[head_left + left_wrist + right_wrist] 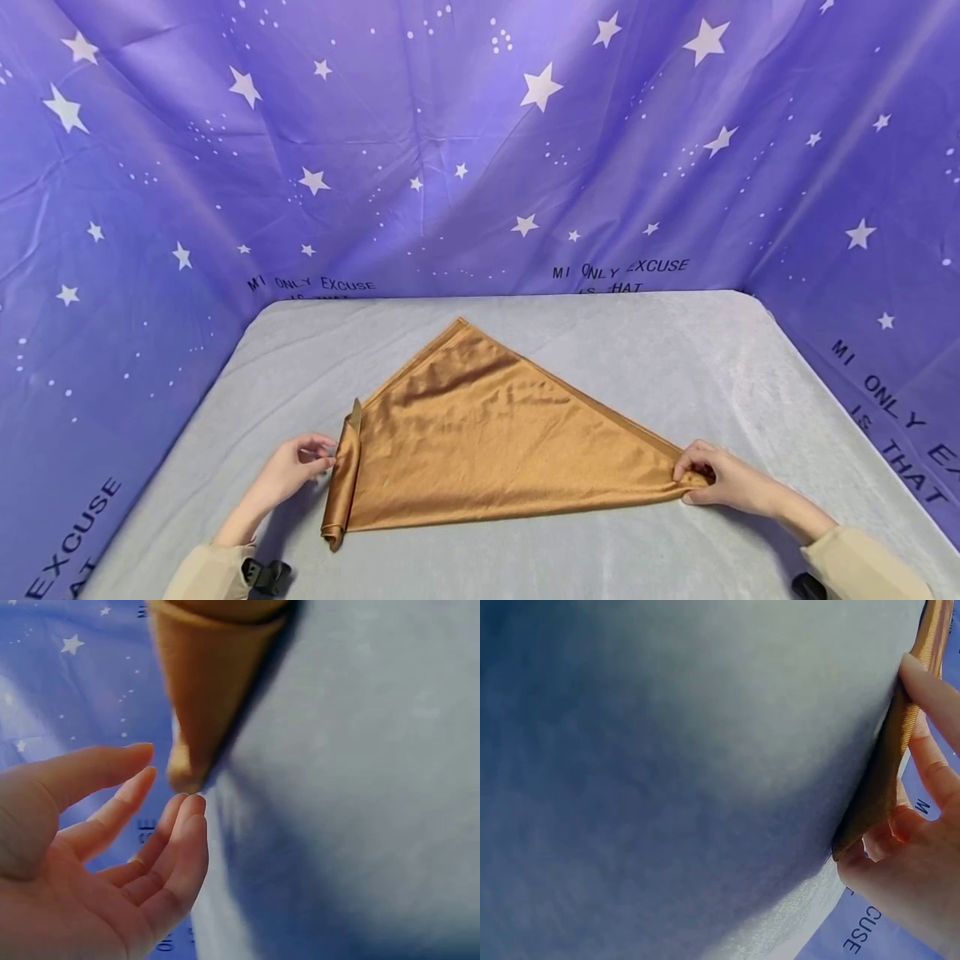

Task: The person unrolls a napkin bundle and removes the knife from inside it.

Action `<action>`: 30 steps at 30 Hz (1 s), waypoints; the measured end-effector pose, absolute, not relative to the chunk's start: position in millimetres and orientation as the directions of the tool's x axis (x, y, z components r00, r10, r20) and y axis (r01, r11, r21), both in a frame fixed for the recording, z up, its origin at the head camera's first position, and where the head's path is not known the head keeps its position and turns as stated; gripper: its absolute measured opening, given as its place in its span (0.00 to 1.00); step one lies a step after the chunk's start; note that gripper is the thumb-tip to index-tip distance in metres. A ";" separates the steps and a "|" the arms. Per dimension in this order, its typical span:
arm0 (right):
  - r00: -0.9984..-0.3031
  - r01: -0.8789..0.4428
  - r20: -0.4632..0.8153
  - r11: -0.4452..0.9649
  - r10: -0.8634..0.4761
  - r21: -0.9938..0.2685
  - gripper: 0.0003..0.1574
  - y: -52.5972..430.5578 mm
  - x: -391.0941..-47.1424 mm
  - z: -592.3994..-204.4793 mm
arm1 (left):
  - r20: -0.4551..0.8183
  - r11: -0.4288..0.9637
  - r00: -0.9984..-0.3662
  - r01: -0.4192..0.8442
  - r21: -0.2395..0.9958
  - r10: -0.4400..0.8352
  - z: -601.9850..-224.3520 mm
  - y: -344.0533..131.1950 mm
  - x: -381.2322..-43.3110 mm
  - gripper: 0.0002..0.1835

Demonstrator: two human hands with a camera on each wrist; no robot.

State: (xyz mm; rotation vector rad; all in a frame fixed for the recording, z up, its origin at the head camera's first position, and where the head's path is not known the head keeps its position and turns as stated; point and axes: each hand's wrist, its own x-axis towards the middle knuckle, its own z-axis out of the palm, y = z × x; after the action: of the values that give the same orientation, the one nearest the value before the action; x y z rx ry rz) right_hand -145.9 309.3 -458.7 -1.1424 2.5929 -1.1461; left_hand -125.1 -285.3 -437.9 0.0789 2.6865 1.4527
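Observation:
A shiny golden-brown satin cloth lies as a broad triangle, its peak toward the far side. Its left end is wound into a narrow roll, which stands out past the front edge. Beside that roll is my left hand, fingers loosely bent and thumb apart, fingertips right at its side. The left wrist view has the same hand with nothing between thumb and fingers. At the cloth's right corner my right hand pinches the bunched fabric. Up close, fingers and thumb of the right hand span the cloth's edge.
The cloth lies on a table with a pale grey cover. A purple curtain with white stars and printed words hangs behind the table and along both sides. Dark straps with devices sit at the wrists, by beige sleeves.

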 end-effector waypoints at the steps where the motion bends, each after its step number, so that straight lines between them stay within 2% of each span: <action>1: -0.719 -0.601 0.207 0.445 -0.663 -0.664 0.16 309.3 -145.8 -458.4 | -0.032 0.565 -0.997 0.015 0.825 0.073 -435.6 -284.5 -124.9 0.12; 6: -0.722 -0.604 0.205 0.459 -0.660 -0.651 0.16 309.3 -145.6 -458.1 | 0.039 0.664 -0.994 0.096 0.741 0.100 -425.6 -278.0 -121.6 0.10; 17: -0.721 -0.609 0.209 0.459 -0.661 -0.647 0.16 310.0 -145.6 -458.8 | 0.064 0.797 -0.981 0.187 0.574 0.183 -425.4 -262.8 -114.1 0.08; 22: -0.710 -0.603 0.206 0.431 -0.673 -0.671 0.16 309.0 -146.0 -457.6 | 0.070 0.799 -0.971 0.227 0.556 0.228 -429.9 -260.1 -112.9 0.09; 30: -0.704 -0.612 0.216 0.425 -0.676 -0.667 0.16 308.3 -146.1 -457.0 | 0.009 0.800 -0.970 0.206 0.563 0.243 -432.5 -255.9 -110.9 0.09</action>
State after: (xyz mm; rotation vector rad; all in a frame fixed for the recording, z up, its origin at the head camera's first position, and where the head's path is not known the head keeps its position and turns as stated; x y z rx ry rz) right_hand -146.1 308.3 -457.0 -1.1692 2.5789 -1.1503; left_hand -110.9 -255.9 -432.5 0.3646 2.9205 0.9019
